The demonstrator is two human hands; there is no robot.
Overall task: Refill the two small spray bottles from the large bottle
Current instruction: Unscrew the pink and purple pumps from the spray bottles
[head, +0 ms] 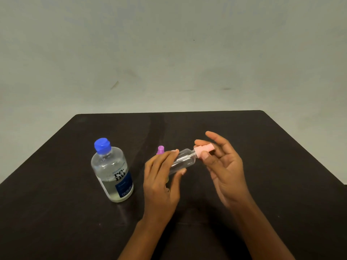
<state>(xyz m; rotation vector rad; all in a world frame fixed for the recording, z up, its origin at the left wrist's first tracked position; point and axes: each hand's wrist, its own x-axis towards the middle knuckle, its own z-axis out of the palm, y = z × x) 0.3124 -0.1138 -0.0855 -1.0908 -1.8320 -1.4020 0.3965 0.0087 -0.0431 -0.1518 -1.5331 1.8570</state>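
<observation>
Early stage, by my reading. At frame centre the left hand (161,177) grips a clear, seemingly empty small plastic spray bottle (183,162), tilted, while the right hand (221,162) pinches its pink spray cap (203,150), probably unscrewing. Left of centre, the large clear bottle (112,173) stands blue-capped. Behind the left hand, a purple-capped second sprayer (160,150) waits.

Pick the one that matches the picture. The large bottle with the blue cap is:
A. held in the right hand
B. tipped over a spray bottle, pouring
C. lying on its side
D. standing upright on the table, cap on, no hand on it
D: the large bottle stands upright on the table, blue cap on, with neither hand touching it.
</observation>
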